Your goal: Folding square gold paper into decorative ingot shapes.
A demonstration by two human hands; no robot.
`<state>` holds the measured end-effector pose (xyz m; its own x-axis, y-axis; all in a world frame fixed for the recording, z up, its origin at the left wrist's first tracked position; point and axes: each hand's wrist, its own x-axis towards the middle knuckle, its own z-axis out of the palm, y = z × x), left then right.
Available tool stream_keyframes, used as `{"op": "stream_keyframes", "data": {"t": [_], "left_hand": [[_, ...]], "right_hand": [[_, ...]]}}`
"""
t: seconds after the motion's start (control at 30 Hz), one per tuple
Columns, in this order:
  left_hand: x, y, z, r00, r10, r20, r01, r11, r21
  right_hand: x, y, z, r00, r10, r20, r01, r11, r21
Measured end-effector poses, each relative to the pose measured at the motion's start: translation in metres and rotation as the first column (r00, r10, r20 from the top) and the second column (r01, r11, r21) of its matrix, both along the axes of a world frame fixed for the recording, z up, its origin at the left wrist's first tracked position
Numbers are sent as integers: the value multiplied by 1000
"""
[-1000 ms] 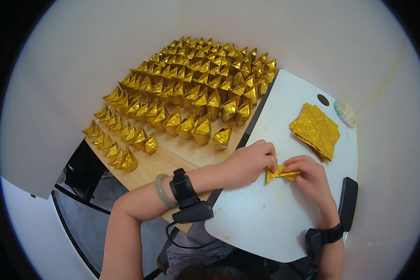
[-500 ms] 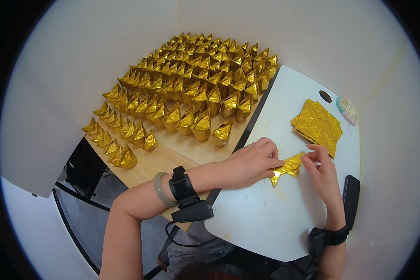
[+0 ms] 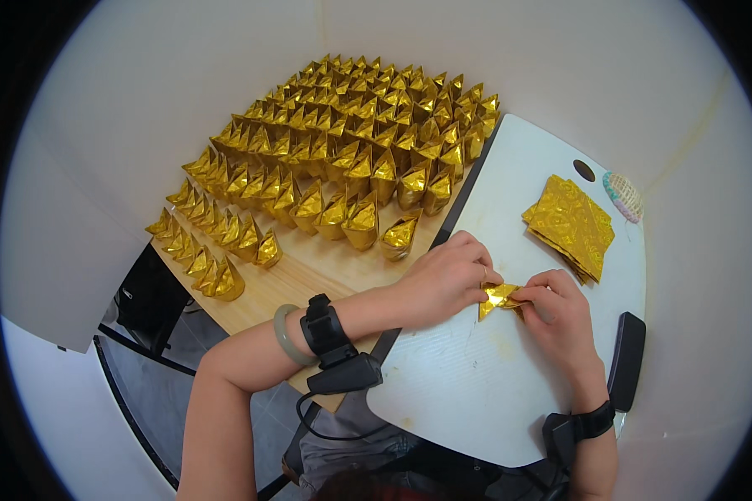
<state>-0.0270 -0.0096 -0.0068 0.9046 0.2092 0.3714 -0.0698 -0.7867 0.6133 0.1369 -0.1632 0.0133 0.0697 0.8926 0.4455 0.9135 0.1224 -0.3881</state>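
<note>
1. While both hands meet over the white board (image 3: 476,392), the small gold paper piece (image 3: 498,297) sits pinched between them, partly folded, just above the board's surface
2. Left hand (image 3: 447,280) comes in from the left, fingers curled down and clamped on the piece's left end; a black strapped device (image 3: 326,327) and a pale green bangle (image 3: 285,336) sit on that wrist
3. Right hand (image 3: 560,313) comes up from below on the right, its fingertips (image 3: 533,292) closed on the piece's right end, so the two hands touch or nearly touch around the paper
4. Just beyond the right hand, toward the board's far right part, lies a stack of flat gold sheets (image 3: 570,224), apart from the hands
5. Near the board's far corner are a dark oval hole (image 3: 584,170) and a small round patterned object (image 3: 623,196)
6. Left of the board, the wooden tabletop (image 3: 309,280) carries tight rows of folded gold ingots (image 3: 342,159); the nearest ingot (image 3: 399,235) stands close to the left hand's knuckles
7. Bare board lies in front of the hands, down to its rounded near edge; a dark flat object (image 3: 627,359) sits at the board's right edge, near the right wrist
</note>
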Motion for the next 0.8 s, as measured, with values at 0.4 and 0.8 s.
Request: {"op": "stream_keyframes", "data": {"t": [0.4,0.8], "left_hand": [[0,7,-3,999,-10,-47,10,1000,13],[-2,2,3,1000,-13,-15,13,999,47]], "right_hand": [[-3,-5,13,997,29,70,-24,997,-76],[-4,-4,12,996,16,91,-8,996,-84]]}}
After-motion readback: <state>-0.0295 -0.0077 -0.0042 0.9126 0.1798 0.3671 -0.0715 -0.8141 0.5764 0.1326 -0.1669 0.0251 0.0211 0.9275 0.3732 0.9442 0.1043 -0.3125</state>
